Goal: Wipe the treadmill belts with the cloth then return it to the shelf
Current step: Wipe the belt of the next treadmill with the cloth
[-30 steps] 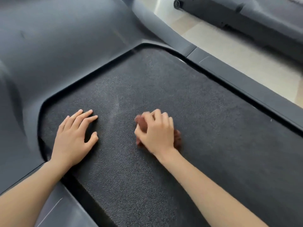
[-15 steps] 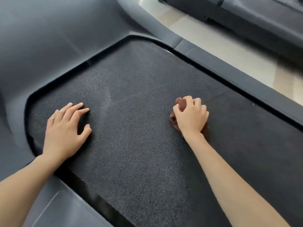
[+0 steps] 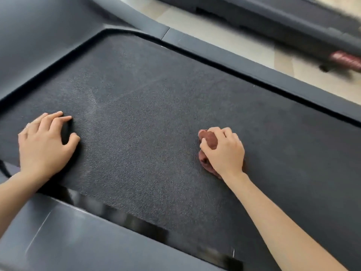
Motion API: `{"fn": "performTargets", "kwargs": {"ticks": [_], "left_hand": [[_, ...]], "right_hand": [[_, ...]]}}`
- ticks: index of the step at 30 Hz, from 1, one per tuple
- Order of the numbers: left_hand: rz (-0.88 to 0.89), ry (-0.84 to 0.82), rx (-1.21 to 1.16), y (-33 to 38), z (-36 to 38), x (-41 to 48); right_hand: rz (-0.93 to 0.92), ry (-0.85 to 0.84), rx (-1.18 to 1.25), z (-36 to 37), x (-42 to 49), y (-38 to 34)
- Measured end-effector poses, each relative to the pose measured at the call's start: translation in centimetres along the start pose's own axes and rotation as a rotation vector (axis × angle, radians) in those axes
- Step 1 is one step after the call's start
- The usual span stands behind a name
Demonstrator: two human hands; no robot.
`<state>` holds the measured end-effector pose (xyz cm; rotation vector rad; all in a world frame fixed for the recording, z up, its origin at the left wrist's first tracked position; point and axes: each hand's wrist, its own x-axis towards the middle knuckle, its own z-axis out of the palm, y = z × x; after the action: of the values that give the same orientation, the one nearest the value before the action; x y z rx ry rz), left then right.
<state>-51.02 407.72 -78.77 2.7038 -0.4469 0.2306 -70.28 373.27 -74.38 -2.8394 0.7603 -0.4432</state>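
A dark, rough treadmill belt [image 3: 148, 133] fills the middle of the head view. My right hand [image 3: 224, 151] presses a bunched reddish-brown cloth [image 3: 210, 140] onto the belt at centre right; most of the cloth is hidden under the palm. My left hand [image 3: 44, 145] rests flat on the belt near its left end, fingers spread, holding nothing.
Grey side rails [image 3: 244, 61] frame the belt at the far side, and a grey rail [image 3: 78, 237] lies near me. The motor cover [image 3: 48, 26] rises at upper left. A second treadmill [image 3: 283, 18] stands across a strip of pale floor [image 3: 224, 42], with a reddish item [image 3: 345, 59] by it.
My right hand has slid the cloth to the right along the belt. The left hand has stayed planted on the belt while the view shifted.
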Motion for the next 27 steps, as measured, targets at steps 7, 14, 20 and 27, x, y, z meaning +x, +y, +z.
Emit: {"fn": "performTargets", "kwargs": {"ticks": [7, 14, 20, 27], "left_hand": [[0.006, 0.037, 0.073, 1.9, -1.6, -0.7], [0.027, -0.046, -0.034, 4.9, -3.7, -4.1], [0.247, -0.317, 0.062, 11.5, -3.2, -15.2], [0.292, -0.275, 0.116, 11.1, -2.4, -17.3]], "right_hand": [[0.036, 0.094, -0.092, 1.2, -4.9, -4.8], [0.02, 0.224, -0.113, 1.4, -7.2, -7.0], [0.037, 0.007, -0.072, 0.3, -7.6, -7.3], [-0.02, -0.013, -0.005, -2.1, -14.6, -8.0]]}}
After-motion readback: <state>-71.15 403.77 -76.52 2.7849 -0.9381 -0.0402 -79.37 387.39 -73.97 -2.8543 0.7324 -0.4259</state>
